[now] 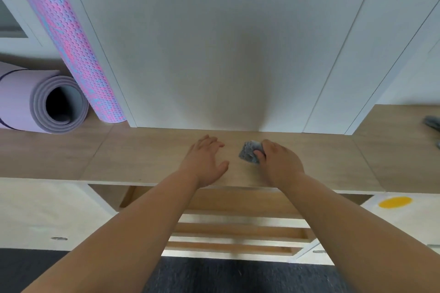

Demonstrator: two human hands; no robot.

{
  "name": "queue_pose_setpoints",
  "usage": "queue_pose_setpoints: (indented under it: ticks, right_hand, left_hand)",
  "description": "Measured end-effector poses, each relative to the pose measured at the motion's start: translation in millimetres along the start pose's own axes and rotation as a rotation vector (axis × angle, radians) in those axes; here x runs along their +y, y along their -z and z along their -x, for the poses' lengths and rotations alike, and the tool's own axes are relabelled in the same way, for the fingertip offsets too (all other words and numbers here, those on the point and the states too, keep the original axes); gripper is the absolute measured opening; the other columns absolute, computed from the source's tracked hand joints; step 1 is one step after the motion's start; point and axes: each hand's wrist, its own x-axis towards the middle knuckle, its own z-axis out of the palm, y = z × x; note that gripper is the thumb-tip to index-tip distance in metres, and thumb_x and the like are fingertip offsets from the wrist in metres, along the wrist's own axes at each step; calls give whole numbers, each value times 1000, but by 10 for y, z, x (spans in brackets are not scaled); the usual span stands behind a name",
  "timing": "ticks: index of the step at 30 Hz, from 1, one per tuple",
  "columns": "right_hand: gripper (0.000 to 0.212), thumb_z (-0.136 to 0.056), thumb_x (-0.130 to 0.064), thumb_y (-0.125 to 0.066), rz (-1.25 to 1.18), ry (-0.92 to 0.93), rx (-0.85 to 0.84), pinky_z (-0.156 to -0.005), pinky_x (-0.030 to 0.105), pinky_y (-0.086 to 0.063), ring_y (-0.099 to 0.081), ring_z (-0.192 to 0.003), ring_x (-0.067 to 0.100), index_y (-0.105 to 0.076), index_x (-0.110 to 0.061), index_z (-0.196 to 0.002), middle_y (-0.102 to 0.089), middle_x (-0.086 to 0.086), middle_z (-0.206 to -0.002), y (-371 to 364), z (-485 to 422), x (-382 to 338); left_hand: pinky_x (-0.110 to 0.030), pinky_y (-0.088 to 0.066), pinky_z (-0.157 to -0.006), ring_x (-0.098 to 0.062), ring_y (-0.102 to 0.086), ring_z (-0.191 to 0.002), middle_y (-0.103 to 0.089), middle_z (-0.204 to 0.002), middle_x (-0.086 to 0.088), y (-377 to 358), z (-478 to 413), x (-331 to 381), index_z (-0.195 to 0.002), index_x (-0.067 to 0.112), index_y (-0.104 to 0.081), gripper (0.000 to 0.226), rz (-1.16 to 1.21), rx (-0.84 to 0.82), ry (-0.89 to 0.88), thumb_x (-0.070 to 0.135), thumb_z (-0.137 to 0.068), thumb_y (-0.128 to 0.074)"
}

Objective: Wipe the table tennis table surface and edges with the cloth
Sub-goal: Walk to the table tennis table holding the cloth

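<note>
The person leans over a wooden surface (142,157) that runs left to right below tall white panels (214,43). Both bare forearms reach out over it. The left hand (206,159) lies flat on the wood, palm down, fingers straight and slightly spread, thumb out to the right, holding nothing. Just to its right, the right hand (278,162) grips the cloth (248,153), a small grey-blue bunch. The fingers curl round its right side, and the wad sits on the wood between the two hands, close to the far edge where the panels meet the surface.

Far left on the same surface, a rolled lilac mat (31,100) lies on its side with its open end facing out. A pink-and-blue textured roll (71,43) stands tilted beside it, leaning against the panels. At the far right edge sits a blurred grey object (432,122); I cannot tell what it is. Below the near edge, pale wooden drawers (238,233) stand pulled out in steps above dark carpet (214,276). A yellow spot (395,202) marks the pale front on the right.
</note>
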Motion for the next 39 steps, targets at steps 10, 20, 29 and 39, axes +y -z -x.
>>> queue_pose_setpoints:
  ticks: [10,20,29,39]
  right_hand:
    - [23,-105,-48,-42,-87,343,-28,-59,34,-32,-48,-68,20,-45,-28,-93,-48,-10,-75,316,254,-722]
    - [26,-101,-41,-51,-322,823,-218,-55,35,-36,-52,-62,18,-45,-25,-82,-52,-8,-69,69,1204,-2162]
    - [29,-104,-44,-47,-354,1255,-437,-61,40,-50,-58,-68,19,-52,-23,-87,-59,-6,-74,200,3113,-3384]
    - [29,-100,-46,-47,-361,1638,-540,-56,36,-37,-54,-71,21,-42,-26,-80,-53,-8,-77,570,6033,-4369]
  left_hand:
    - [-39,-32,-122,-19,-37,-147,-44,-159,4,504,1046,-124,-153,29,-43,62,3,77,179,56,-99,-54]
    - [-36,-36,-118,-16,-40,-147,-37,-163,12,389,3432,-57,-159,36,-33,68,125,211,825,59,-98,-53]
    - [-36,-49,-105,-14,-51,-136,-45,-157,15,212,5983,607,-153,40,-39,67,159,397,1277,62,-92,-58]
    - [-36,-46,-109,-13,-48,-139,-47,-155,11,-201,8880,1921,-153,37,-42,65,134,605,1660,60,-94,-58]
